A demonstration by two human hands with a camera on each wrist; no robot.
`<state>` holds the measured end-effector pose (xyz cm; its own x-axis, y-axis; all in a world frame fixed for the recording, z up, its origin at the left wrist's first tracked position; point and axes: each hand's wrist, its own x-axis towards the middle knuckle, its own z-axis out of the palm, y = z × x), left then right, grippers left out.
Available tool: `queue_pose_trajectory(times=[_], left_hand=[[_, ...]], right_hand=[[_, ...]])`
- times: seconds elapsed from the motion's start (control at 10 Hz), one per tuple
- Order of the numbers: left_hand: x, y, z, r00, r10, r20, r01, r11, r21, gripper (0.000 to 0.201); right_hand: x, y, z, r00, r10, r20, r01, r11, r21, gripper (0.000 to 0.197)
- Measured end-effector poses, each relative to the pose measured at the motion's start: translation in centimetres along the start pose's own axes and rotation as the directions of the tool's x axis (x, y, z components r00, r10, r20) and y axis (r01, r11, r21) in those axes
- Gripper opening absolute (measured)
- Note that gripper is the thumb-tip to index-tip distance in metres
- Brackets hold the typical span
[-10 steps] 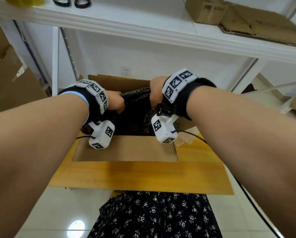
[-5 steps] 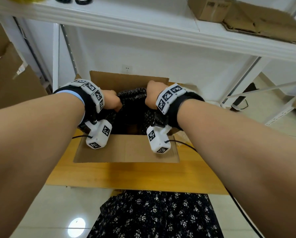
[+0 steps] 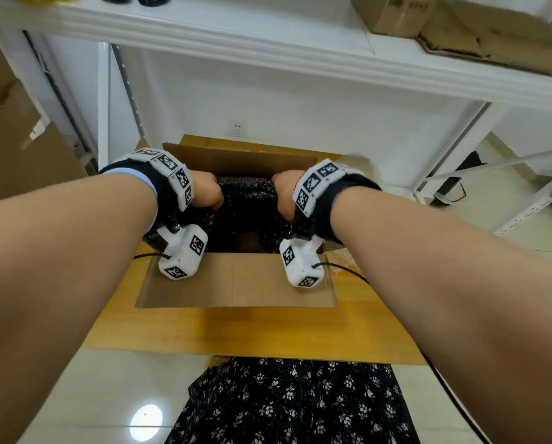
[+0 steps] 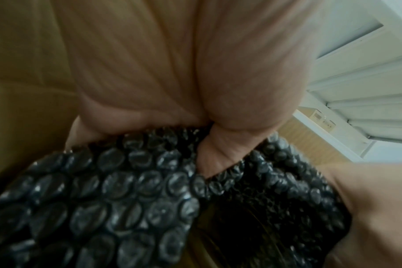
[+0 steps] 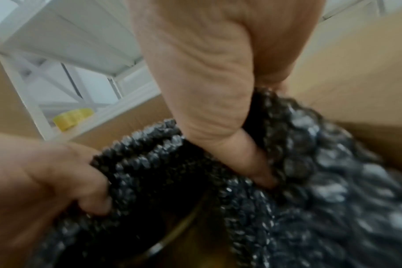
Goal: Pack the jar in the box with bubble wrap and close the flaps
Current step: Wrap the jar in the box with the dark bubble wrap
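Observation:
A brown cardboard box (image 3: 236,280) stands open on the wooden table, its near flap folded out flat and its far flap (image 3: 236,160) upright. Black bubble wrap (image 3: 247,190) hangs bunched over the opening. My left hand (image 3: 205,193) grips its left end and my right hand (image 3: 284,195) grips its right end, both with fingers curled round the top edge. In the left wrist view my thumb (image 4: 215,156) presses into the bubble wrap (image 4: 103,199). In the right wrist view a metal-rimmed amber jar (image 5: 170,239) shows dimly under the bubble wrap (image 5: 310,181).
The wooden table (image 3: 236,328) ends close to my body. A white shelf (image 3: 268,36) juts out overhead, with cardboard boxes (image 3: 396,14) on it. Flat cardboard (image 3: 11,149) leans at the left. A yellow tape roll (image 5: 72,116) sits on a shelf.
Both hands, still gripping the bubble wrap, have come down toward the box opening. The right wrist has dropped level with the left.

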<state>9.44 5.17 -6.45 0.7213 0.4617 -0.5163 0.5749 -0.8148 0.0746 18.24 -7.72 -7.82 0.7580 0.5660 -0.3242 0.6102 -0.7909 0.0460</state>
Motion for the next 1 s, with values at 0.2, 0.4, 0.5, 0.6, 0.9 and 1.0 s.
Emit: queue_pose_trajectory(times=[0.2,0.4,0.5,0.6,0.9,1.0], left_hand=[[0.8,-0.6,-0.9,0.992,0.081,-0.094,-0.075,0.995,0.065,0.061],[-1.8,0.3,-3.2,0.959,0.212,-0.189,-0.160,0.952,0.261,0.062],[-2.4,1.8,-3.7,0.911,0.340,-0.235,-0.305,0.937,0.170,0.039],[-2.4,2.6,-3.0,0.917,0.384,-0.111,-0.384,0.923,0.024,0.019],[-0.6,0.0,-1.5,0.934,0.355,-0.043,-0.345,0.926,0.152,0.063],[-0.4,-0.3,-1.0,0.945,0.322,-0.051,-0.313,0.940,0.137,0.072]], right_hand=[[0.6,0.1,-0.3,0.997,-0.074,0.000,0.074,0.994,-0.082,0.059],[0.1,0.4,-0.9,0.999,-0.052,-0.001,0.052,0.996,-0.068,0.083],[-0.2,0.4,-0.5,0.999,-0.044,-0.010,0.044,0.999,-0.015,0.074],[-0.5,0.7,-0.4,0.999,-0.025,-0.022,0.026,0.997,0.066,0.063],[-0.3,0.9,-0.1,0.996,-0.079,0.046,0.086,0.979,-0.186,0.080],[-0.1,0.9,-1.2,0.991,-0.105,0.086,0.122,0.969,-0.216,0.080]])
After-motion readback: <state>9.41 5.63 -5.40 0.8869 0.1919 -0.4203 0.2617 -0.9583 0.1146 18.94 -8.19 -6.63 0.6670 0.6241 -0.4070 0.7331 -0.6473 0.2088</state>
